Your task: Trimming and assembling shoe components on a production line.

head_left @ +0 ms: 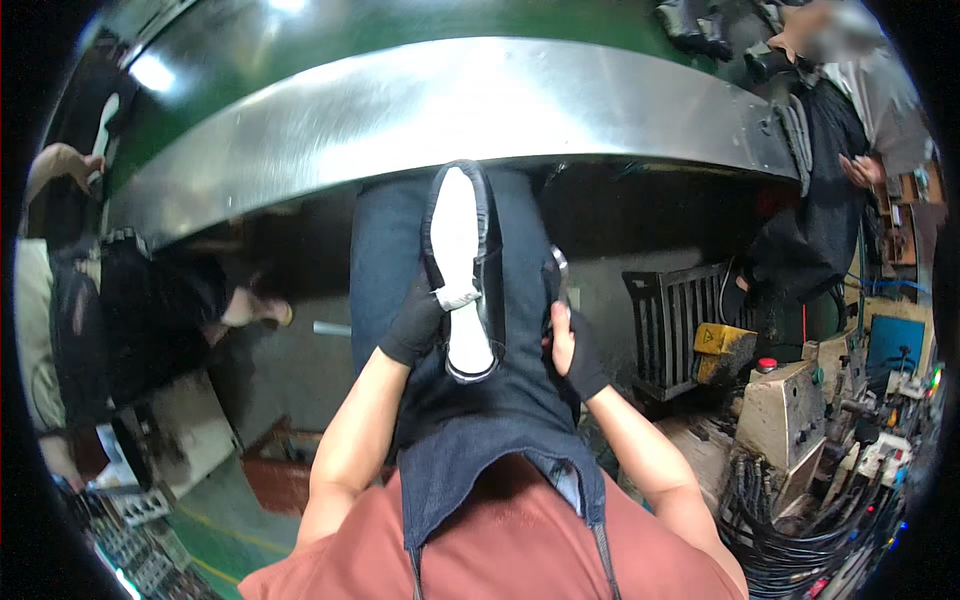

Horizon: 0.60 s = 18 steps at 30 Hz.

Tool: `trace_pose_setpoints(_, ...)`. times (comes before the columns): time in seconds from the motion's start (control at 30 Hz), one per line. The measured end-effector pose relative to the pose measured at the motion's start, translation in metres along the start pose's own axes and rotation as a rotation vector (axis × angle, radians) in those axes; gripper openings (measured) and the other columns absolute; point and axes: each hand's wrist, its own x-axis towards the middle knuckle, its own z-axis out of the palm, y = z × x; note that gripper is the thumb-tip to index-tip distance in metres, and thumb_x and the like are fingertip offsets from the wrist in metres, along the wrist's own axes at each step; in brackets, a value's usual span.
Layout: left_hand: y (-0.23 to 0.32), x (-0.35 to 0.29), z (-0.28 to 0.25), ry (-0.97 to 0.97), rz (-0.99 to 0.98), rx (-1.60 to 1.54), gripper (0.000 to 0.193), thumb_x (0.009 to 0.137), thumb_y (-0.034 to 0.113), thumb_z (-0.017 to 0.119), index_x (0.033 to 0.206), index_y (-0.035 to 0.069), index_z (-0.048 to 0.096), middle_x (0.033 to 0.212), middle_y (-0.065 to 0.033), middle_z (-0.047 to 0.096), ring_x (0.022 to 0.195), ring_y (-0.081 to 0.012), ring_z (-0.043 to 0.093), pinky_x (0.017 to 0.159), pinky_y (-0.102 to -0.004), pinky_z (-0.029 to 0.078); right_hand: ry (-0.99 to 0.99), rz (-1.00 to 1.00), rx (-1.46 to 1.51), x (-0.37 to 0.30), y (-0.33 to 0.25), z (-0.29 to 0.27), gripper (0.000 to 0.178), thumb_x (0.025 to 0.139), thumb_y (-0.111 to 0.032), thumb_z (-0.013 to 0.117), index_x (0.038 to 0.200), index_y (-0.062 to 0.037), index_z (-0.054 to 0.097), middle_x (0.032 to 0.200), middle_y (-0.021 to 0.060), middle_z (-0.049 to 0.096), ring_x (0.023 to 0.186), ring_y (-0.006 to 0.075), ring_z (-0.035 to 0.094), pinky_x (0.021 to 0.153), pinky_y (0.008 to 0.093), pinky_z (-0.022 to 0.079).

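Observation:
A black shoe (489,285) lies bottom up over my lap, toe pointing away from me, with its long white insole (458,215) facing me. My left hand (420,325), in a dark fingerless glove, grips the shoe from the left side at its waist; a white-wrapped thumb presses across the insole. Beside my right thigh, my right hand (568,345), also in a dark glove, is closed on a tool with a curved shiny metal end (559,265). The tool's lower part is hidden by my fingers, and its exact kind is unclear. The tool is apart from the shoe.
A curved metal bench edge (480,100) runs ahead, with a green surface (330,50) beyond. Dark shoes (695,28) lie far right. Co-workers sit on both sides. To my right are a black slatted crate (665,330), a yellow box (724,345) and a machine (785,420) with cables.

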Motion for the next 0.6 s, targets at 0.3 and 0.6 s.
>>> trace_pose_setpoints(0.3, 0.14, 0.187, 0.108, -0.186, 0.543, 0.401, 0.041, 0.092, 0.027, 0.067, 0.126, 0.003, 0.063, 0.11, -0.0053, 0.069, 0.094, -0.0139, 0.062, 0.087, -0.0308, 0.048, -0.237, 0.076, -0.221, 0.027, -0.019, -0.011, 0.054, 0.103, -0.045, 0.043, 0.138, -0.0038, 0.051, 0.124, 0.0289, 0.061, 0.114, 0.046, 0.059, 0.095, 0.0437, 0.048)
trace_pose_setpoints(0.6, 0.017, 0.033, 0.001, -0.307, -0.128, 0.227, 0.054, 0.095, 0.027, 0.064, 0.142, 0.005, 0.049, 0.14, -0.0154, 0.055, 0.121, -0.0275, 0.06, 0.108, -0.039, 0.044, -0.13, 0.134, -0.081, 0.021, -0.007, -0.025, 0.052, 0.103, -0.045, 0.04, 0.146, -0.016, 0.045, 0.101, 0.0258, 0.068, 0.089, 0.0399, 0.068, 0.083, 0.0455, 0.051)
